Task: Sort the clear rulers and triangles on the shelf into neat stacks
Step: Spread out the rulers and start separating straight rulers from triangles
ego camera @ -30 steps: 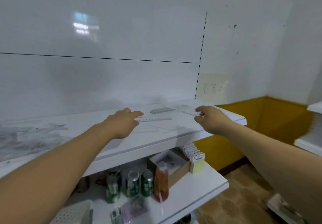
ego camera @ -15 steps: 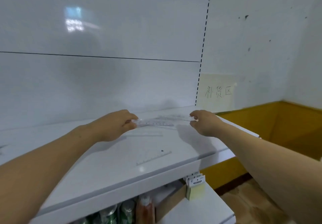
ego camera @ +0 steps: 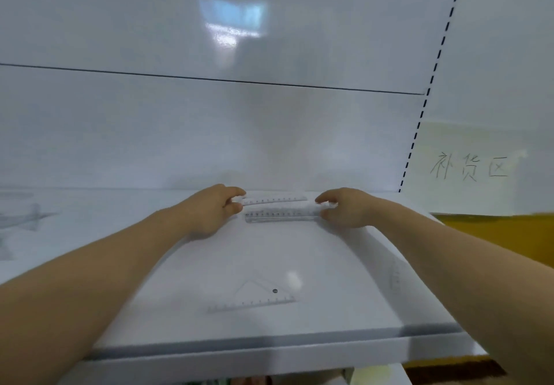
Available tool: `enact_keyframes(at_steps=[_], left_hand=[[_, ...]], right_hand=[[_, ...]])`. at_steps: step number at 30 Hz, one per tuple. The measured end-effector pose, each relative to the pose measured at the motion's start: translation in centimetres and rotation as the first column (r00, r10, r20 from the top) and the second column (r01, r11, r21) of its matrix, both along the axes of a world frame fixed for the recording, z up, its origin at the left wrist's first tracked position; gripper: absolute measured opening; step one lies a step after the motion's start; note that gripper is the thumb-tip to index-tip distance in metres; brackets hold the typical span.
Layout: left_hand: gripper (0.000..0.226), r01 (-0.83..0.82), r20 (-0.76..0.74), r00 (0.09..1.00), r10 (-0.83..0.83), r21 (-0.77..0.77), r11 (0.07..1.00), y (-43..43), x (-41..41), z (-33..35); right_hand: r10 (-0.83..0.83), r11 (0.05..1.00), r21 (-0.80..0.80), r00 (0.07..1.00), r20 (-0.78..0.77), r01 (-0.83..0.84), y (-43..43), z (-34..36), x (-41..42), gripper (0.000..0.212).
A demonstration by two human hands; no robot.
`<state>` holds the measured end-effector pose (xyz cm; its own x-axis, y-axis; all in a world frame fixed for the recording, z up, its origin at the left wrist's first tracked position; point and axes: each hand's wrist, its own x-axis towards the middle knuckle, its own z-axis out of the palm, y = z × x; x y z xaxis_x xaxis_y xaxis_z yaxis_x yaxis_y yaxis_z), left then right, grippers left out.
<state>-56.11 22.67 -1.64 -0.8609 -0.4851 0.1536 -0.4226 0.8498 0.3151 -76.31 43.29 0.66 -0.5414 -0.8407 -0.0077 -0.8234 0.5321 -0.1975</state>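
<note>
Two clear rulers lie side by side near the back of the white shelf (ego camera: 180, 294). My left hand (ego camera: 209, 211) pinches the left end of the far ruler (ego camera: 275, 198). The right end of the near ruler (ego camera: 281, 214) is pinched by my right hand (ego camera: 344, 208). A clear triangle (ego camera: 254, 297) lies flat nearer the front edge, apart from both hands. Another clear piece (ego camera: 395, 276), faint and hard to make out, lies by the right side of the shelf.
The shelf's back panel (ego camera: 209, 133) rises right behind the rulers. A paper sign (ego camera: 470, 169) with handwriting hangs on the wall at right. Grey smudges (ego camera: 27, 217) mark the shelf at far left. The front lip (ego camera: 269, 354) runs across the bottom.
The view has moved closer and higher over the shelf. Both hands have drawn the two rulers together, and they now lie parallel between the hands.
</note>
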Motion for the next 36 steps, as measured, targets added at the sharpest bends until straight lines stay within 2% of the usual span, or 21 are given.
enact_keyframes(at_steps=[2, 5, 11, 14, 18, 22, 26, 29, 36], left_hand=[[0.042, -0.052, 0.008, 0.999, 0.052, -0.016, 0.999, 1.1, -0.5, 0.1], [0.042, -0.094, 0.003, 0.996, 0.095, -0.024, 0.995, 2.7, -1.8, 0.4], [0.044, -0.061, 0.09, 0.994, 0.063, -0.025, 0.998, 5.8, -5.2, 0.8], [0.045, -0.062, 0.16, 0.985, 0.067, -0.041, 0.997, 6.6, -6.4, 0.6], [0.059, -0.107, 0.186, 0.977, 0.106, -0.009, 0.994, 7.1, -6.6, 0.6], [0.04, -0.097, 0.158, 0.983, 0.097, -0.009, 0.995, 7.4, -6.8, 0.9], [0.068, -0.172, 0.177, 0.971, 0.16, 0.054, 0.984, 7.9, -6.0, 1.1], [0.068, -0.22, 0.167, 0.963, 0.211, 0.041, 0.975, 8.2, -4.4, 1.2], [0.062, -0.349, 0.166, 0.925, 0.343, 0.011, 0.937, 7.6, 4.8, 1.3]], right_hand=[[0.049, 0.999, 0.003, 0.999, 0.011, -0.049, -0.1, -0.5, -0.9, 0.05], [0.073, 0.997, -0.001, 0.996, 0.045, -0.073, 0.7, -0.9, -2.5, 0.069], [0.025, 0.999, 0.04, 0.995, 0.096, -0.029, 5.1, -1.6, -6.1, 0.094], [0.019, 0.996, 0.087, 0.998, 0.065, -0.025, 6.8, -2.2, -7.3, 0.088], [0.055, 0.996, 0.072, 0.998, 0.021, -0.056, 7.8, -3.4, -7.7, 0.084], [0.067, 0.995, 0.079, 0.998, 0.009, -0.067, 7.7, -3.3, -7.9, 0.083], [0.081, 0.989, 0.122, 0.995, 0.061, -0.088, 7.2, -1.8, -7.9, 0.086], [0.149, 0.986, 0.065, 0.989, 0.017, -0.15, 4.9, -0.2, -7.0, 0.091], [0.36, 0.932, -0.039, 0.932, -0.027, -0.361, -3.2, 1.3, 1.7, 0.081]])
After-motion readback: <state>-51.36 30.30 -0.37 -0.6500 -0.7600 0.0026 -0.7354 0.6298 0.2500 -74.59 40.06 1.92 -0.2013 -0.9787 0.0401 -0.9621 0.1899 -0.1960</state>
